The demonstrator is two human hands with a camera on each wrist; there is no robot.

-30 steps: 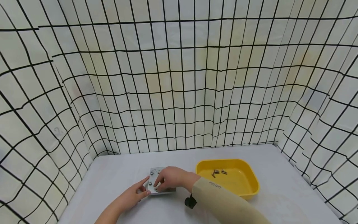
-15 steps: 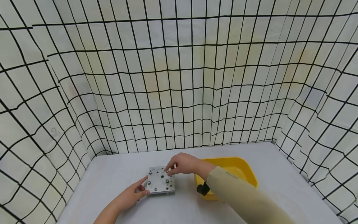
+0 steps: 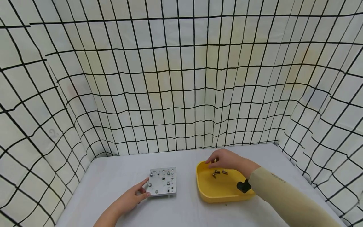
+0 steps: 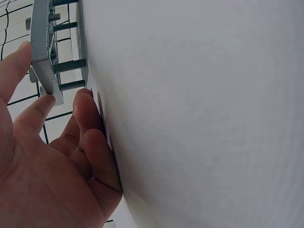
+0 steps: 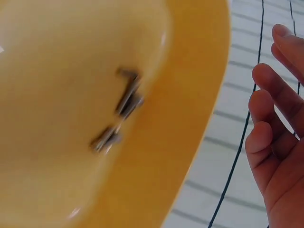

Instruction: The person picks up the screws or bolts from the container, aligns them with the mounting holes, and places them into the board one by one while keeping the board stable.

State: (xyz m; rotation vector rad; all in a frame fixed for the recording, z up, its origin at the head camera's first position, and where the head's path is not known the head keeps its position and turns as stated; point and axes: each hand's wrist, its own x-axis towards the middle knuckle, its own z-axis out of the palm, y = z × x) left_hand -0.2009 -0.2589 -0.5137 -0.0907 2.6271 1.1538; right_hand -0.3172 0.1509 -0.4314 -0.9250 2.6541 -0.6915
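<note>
A square metal plate [image 3: 163,181] with several bolts and holes stands on the white table, raised on bolt shanks [image 4: 71,66] below it. My left hand [image 3: 131,197] holds its left edge, thumb at the front corner and index finger farther back. The other fingers [image 4: 88,111] are curled low beside the table surface. My right hand [image 3: 227,159] is over the back of the yellow tray [image 3: 218,199]. Its fingers are loosely bent with nothing between them. Several small bolts [image 5: 128,97] lie inside the tray, close to the fingers.
White cloth walls [image 3: 193,94] with black grid lines surround the table [image 3: 119,170] at the back and both sides. A black wrist camera [image 3: 244,186] sits on the right wrist, overlapping the tray in the head view.
My right hand has moved right, from the metal plate to above the yellow tray, uncovering the plate's top. My left hand stays at the plate's left edge.
</note>
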